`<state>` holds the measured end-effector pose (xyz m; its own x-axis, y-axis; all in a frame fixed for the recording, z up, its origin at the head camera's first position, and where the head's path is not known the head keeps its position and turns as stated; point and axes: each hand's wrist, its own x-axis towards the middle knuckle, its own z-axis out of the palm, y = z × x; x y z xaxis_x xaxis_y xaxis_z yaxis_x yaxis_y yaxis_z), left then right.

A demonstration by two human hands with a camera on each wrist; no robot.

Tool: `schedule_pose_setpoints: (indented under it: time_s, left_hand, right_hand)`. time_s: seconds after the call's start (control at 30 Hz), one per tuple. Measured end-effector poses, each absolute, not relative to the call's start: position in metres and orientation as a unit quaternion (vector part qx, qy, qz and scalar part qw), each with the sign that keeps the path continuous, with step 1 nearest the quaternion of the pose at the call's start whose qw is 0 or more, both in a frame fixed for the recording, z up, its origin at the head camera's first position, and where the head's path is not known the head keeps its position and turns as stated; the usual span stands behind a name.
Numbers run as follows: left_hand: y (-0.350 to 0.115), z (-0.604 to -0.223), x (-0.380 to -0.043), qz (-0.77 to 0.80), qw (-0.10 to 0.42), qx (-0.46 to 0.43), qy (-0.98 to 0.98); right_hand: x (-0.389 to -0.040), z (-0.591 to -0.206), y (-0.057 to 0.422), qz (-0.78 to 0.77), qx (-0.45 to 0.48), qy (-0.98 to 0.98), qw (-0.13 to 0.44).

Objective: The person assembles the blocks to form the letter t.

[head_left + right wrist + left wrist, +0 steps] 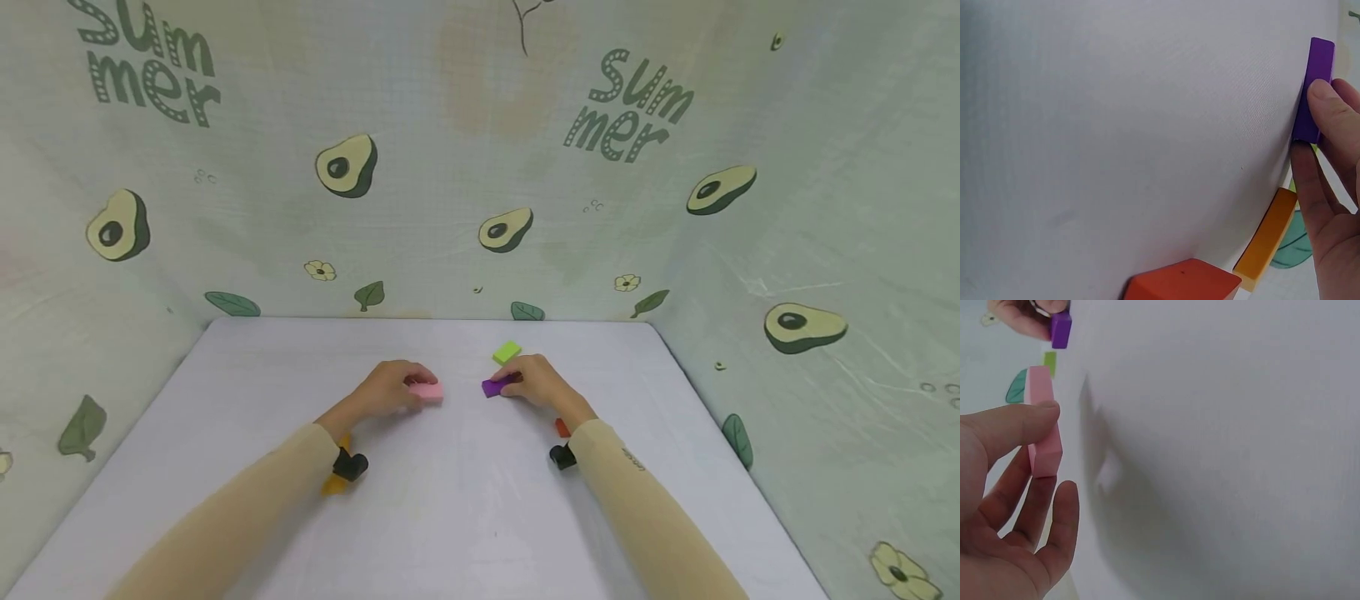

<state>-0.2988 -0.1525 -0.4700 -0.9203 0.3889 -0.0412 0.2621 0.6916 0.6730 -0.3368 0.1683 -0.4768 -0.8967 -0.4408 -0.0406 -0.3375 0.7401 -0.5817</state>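
Observation:
In the head view my left hand (388,388) pinches a pink block (430,392) above the white table. The left wrist view shows the thumb across one long face of that pink block (1041,387), with its shadow on the cloth apart from it. Facing it on the right, my right hand (538,382) grips a purple block (492,387) between thumb and fingers. That purple block (1315,94) is close over the tabletop in the right wrist view. Just beyond the right hand lies a lime green block (506,352).
A red block (562,427) lies beside the right wrist, partly hidden by it. An orange block (1266,237) shows near it in the right wrist view. Yellow-orange pieces (334,484) lie under the left wrist. Patterned cloth (435,167) hangs behind the table (450,517) and at both sides.

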Motion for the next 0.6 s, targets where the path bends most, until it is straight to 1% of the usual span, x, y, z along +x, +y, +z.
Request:
schedule_pose_setpoints:
  time_s: [0.1, 0.3, 0.6]
  left_hand:
    - [-0.141, -0.472, -0.295, 0.349, 0.095, 0.176, 0.916]
    - [-0.134, -0.48, -0.29, 0.345, 0.082, 0.189, 0.916]
    - [-0.12, -0.485, -0.292, 0.34, 0.081, 0.187, 0.918]
  right_hand:
    - [-0.338, -0.477, 0.171, -0.289, -0.211, 0.93, 0.085]
    - [-0.338, -0.477, 0.169, -0.298, -0.223, 0.924, 0.084]
    - [-0.337, -0.476, 0.167, -0.295, -0.216, 0.927, 0.086]
